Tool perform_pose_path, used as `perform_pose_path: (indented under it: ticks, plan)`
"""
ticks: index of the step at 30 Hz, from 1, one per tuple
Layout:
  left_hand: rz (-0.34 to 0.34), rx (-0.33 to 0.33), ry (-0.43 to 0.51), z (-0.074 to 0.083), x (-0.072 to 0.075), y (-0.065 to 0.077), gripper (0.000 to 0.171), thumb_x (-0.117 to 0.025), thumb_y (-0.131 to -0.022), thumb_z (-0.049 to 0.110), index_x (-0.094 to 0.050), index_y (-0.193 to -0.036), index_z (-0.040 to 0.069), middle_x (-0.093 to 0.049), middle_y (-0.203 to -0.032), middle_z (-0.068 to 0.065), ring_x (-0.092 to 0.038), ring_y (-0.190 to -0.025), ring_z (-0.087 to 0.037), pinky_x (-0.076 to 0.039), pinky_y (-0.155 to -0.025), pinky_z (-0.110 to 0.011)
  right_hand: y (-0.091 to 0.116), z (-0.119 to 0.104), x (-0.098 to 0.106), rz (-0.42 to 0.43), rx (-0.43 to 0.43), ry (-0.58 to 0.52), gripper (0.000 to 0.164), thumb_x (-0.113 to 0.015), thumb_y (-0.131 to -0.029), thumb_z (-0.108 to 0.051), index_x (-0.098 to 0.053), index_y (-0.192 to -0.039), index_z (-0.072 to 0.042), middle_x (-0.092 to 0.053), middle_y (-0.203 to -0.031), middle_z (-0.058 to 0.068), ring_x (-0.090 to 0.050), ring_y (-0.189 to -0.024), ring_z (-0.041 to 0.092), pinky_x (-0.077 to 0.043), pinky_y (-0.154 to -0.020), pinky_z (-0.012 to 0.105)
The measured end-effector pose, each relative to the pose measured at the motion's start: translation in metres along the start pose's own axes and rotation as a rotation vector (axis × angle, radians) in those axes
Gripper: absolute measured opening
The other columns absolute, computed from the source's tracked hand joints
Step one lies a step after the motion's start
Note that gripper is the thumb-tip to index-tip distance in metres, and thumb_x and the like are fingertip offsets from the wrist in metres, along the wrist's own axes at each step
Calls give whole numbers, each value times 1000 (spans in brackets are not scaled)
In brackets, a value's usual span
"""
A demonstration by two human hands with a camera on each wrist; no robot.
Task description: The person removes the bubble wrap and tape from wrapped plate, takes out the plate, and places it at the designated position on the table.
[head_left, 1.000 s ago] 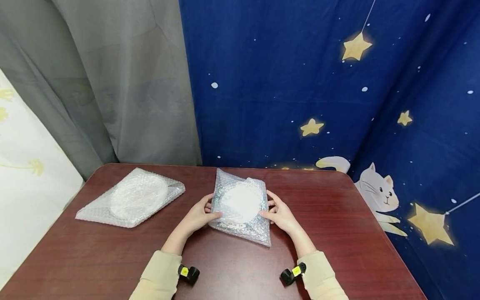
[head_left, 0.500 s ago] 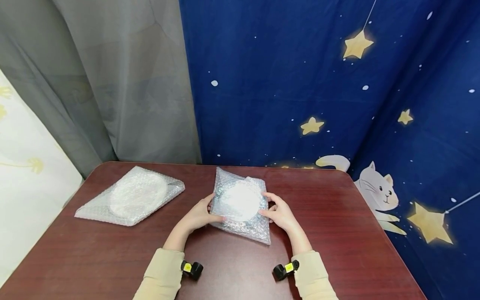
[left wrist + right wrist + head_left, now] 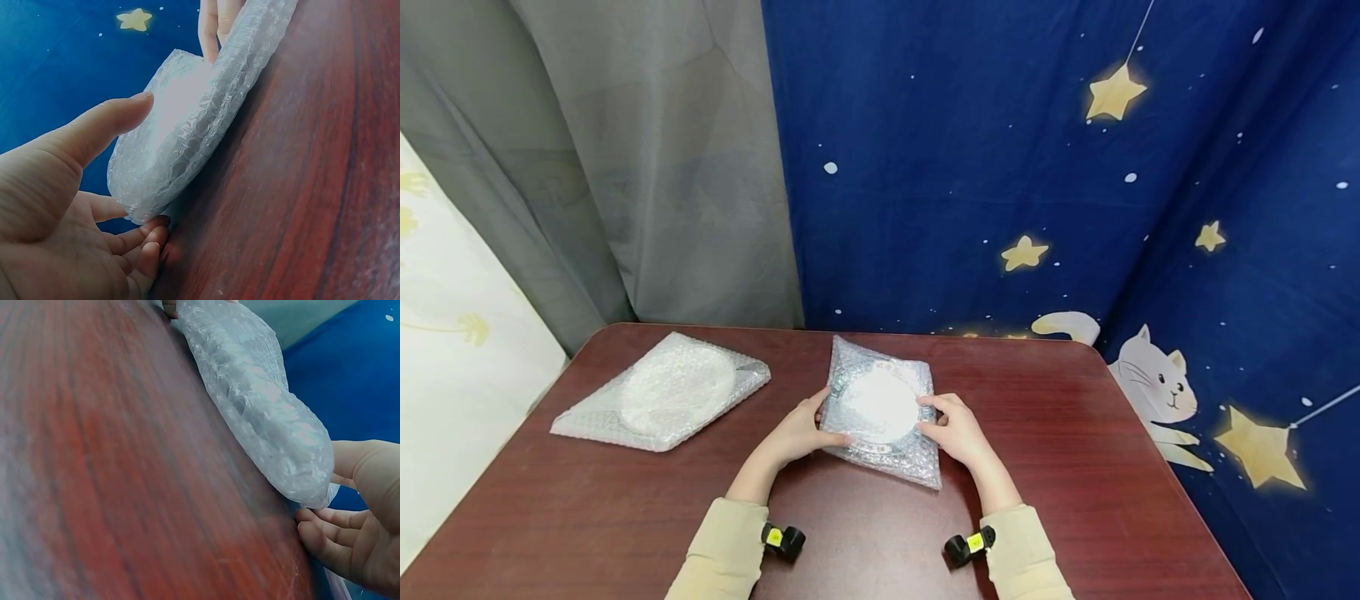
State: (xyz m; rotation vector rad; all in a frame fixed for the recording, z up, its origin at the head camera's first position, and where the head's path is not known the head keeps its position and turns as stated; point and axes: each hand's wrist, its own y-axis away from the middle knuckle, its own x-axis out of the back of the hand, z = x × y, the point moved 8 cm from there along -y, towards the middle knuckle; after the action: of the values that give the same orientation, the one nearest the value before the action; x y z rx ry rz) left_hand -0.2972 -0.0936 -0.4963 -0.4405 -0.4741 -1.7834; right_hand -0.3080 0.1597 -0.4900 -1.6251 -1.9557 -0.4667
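A bubble-wrapped package (image 3: 880, 408) with a white round plate-like disc showing through lies on the table in the middle of the head view. At its left edge my left hand (image 3: 796, 429) grips it. In the left wrist view, the left thumb (image 3: 119, 119) is over the top and the other fingers curl at the underside. My right hand (image 3: 957, 429) holds the right side, index finger and thumb on the wrap. The right wrist view shows its lower fingers (image 3: 331, 537) curled by the package's bottom edge; part of the thumb is hidden behind the wrap.
A second bubble-wrapped package (image 3: 677, 392), also with a white disc inside, lies at the left on the brown wooden table (image 3: 1060, 467). Grey (image 3: 647, 167) and blue star-printed curtains (image 3: 925, 167) hang behind the table's back edge.
My right hand's index finger has shifted inward onto the package's top. The raised flap of wrap at the package's top right now lies flatter. The left hand has hardly moved.
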Motion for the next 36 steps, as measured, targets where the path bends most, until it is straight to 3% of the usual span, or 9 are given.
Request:
perform_pose_path:
  ticks: [9,15,28,32,36]
  plan:
    - [2,-2,-7,0,-1,1,108,-86,-69,38,-27,-149,-2,-33,-146,-29,-34,-133,-37,-32,-104,-52,2,-7,-3,4,0,98,40,-71,-85,-14,-64,-125,-14,-52,-113,6,-46,-72,14,-41,-64,32]
    - [0,-3,-7,0,-1,2,108,-86,-69,37,-26,-150,-1,-31,-147,-29,-31,-135,-38,-31,-104,-52,4,-10,-6,-9,-17,187,31,-67,-87,-17,-67,-119,-18,-51,-110,3,-46,-74,14,-40,-65,34]
    - [-9,-8,-1,1,-2,2,106,-86,-69,36,-27,-150,0,-31,-147,-29,-31,-135,-39,-31,-104,-54,5,-10,-8,-6,-38,196,18,-65,-84,-14,-65,-102,-20,-51,-111,5,-47,-77,16,-40,-70,38]
    - [-8,-9,-4,1,-1,2,107,-86,-69,37,-27,-150,0,-30,-147,-29,-30,-135,-39,-31,-104,-54,4,-11,-9,2,-40,193,24,-66,-84,-14,-64,-108,-18,-52,-114,7,-48,-77,16,-41,-70,38]
    - [-7,-10,-8,1,-1,2,107,-86,-69,37,-26,-150,-1,-30,-147,-29,-30,-135,-39,-31,-104,-54,6,-14,-9,-5,-32,188,36,-66,-86,-13,-63,-122,-16,-52,-120,10,-53,-87,21,-43,-76,42]
